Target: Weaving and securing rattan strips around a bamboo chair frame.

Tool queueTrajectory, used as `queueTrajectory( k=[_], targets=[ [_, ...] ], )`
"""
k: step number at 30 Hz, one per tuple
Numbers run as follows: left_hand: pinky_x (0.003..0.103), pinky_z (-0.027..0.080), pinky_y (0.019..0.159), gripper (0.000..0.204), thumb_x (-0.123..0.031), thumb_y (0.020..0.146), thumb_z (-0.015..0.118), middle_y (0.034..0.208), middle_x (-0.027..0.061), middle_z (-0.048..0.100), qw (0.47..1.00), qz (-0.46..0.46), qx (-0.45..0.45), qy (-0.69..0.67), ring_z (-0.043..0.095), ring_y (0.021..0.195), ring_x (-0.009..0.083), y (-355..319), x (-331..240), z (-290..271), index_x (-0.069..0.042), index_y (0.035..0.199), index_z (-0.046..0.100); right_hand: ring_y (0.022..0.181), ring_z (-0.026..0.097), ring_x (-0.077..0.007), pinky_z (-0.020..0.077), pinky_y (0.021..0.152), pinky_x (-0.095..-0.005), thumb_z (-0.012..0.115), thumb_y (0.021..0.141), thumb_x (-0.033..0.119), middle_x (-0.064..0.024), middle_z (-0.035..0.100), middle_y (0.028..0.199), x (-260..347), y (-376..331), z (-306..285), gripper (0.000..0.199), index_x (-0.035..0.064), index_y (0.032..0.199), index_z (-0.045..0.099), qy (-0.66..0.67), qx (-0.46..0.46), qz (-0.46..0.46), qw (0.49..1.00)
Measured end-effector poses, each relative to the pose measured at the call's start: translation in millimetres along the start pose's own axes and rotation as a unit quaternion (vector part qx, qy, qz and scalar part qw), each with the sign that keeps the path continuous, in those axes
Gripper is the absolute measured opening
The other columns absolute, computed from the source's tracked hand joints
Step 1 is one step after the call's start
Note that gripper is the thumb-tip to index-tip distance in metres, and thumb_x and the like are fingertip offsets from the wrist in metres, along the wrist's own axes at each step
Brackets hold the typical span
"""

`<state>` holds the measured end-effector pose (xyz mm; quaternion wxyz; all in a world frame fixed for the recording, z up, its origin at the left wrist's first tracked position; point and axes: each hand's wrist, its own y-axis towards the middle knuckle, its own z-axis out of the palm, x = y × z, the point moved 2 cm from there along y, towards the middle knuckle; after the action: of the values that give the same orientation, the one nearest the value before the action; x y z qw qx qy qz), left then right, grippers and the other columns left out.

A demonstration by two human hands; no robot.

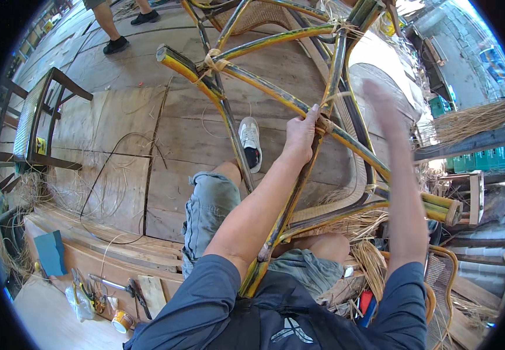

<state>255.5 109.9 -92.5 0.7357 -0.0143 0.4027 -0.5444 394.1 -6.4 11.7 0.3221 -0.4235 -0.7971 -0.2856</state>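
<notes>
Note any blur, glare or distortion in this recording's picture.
Head view: right hand and forearm smeared by motion blur; left hand fairly sharp; pale surface behind the pole frame looks washed out; fisheye distortion toward the dark, rounded border.

The curved, bamboo-like pole frame (267, 90) is streaked lengthwise in golden yellow and blackish green, and its knotted fibre-strip bindings (213, 61) are pale tan. A fine woven cane panel (255, 17) shows a brownish-tan mesh. The low canvas-like sneaker (249, 135) is off-white with a dark lining; the creased cloth shorts (211, 201) are grey-green. A dark navy short-sleeved shirt (206, 291) bears a pale grey angular emblem (291, 331). The ragged flat sheet (51, 254) is plain teal, the stacked plastic crates (480, 161) green.
</notes>
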Motion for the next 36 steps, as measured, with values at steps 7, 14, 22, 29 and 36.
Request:
queueTrajectory(
  k=[7, 14, 22, 29, 36],
  targets=[
    [0.028, 0.039, 0.046, 0.032, -0.032, 0.083, 0.061, 0.066, 0.0041, 0.057, 0.999, 0.036, 0.006, 0.030, 0.050, 0.052, 0.0122, -7, -6, 1, -0.002, 0.076, 0.056, 0.079, 0.060, -0.0307, 0.0459, 0.069, -0.0392, 0.054, 0.082, 0.029, -0.0171, 0.062, 0.082, 41, -47, 34, 0.027, 0.0035, 0.088, 0.062, -0.244, 0.193, -0.048, 0.949],
    [0.026, 0.045, 0.058, 0.028, -0.029, 0.086, 0.057, 0.076, 0.0054, 0.060, 0.994, -0.052, 0.075, -0.051, 0.056, 0.065, 0.0126, -16, -16, -8, -0.002, 0.085, 0.057, 0.068, 0.059, -0.0240, 0.0447, 0.064, -0.0330, 0.054, 0.083, 0.020, -0.0157, 0.059, 0.073, 28, -63, 25, 0.021, -0.0001, 0.081, 0.058, -0.165, 0.158, -0.045, 0.972],
    [0.030, 0.049, 0.066, 0.025, -0.025, 0.087, 0.055, 0.093, 0.0079, 0.062, 0.980, -0.041, 0.196, -0.024, 0.061, 0.078, 0.0178, -12, -3, -23, -0.003, 0.099, 0.055, 0.064, 0.054, -0.0179, 0.0426, 0.062, -0.0319, 0.053, 0.085, 0.021, -0.0138, 0.056, 0.068, 20, -69, 26, 0.024, -0.0021, 0.080, 0.056, -0.091, 0.134, -0.050, 0.986],
    [0.027, 0.050, 0.058, 0.026, -0.025, 0.085, 0.060, 0.082, 0.0068, 0.061, 0.978, -0.061, 0.201, 0.004, 0.060, 0.068, 0.0154, -5, 1, -16, -0.002, 0.096, 0.054, 0.052, 0.044, -0.0141, 0.0378, 0.050, -0.0325, 0.052, 0.084, 0.026, -0.0088, 0.048, 0.057, 26, -69, -4, 0.030, -0.0012, 0.071, 0.056, -0.163, 0.224, 0.018, 0.961],
    [0.029, 0.051, 0.056, 0.027, -0.023, 0.084, 0.060, 0.080, 0.0077, 0.059, 0.980, -0.069, 0.186, -0.018, 0.059, 0.066, 0.0168, -2, 0, -25, 0.000, 0.097, 0.053, 0.042, 0.031, -0.0069, 0.0251, 0.037, -0.0245, 0.056, 0.079, 0.024, 0.0020, 0.044, 0.053, 7, -10, 19, 0.020, 0.0071, 0.068, 0.056, -0.213, 0.450, 0.304, 0.812]
  ],
)
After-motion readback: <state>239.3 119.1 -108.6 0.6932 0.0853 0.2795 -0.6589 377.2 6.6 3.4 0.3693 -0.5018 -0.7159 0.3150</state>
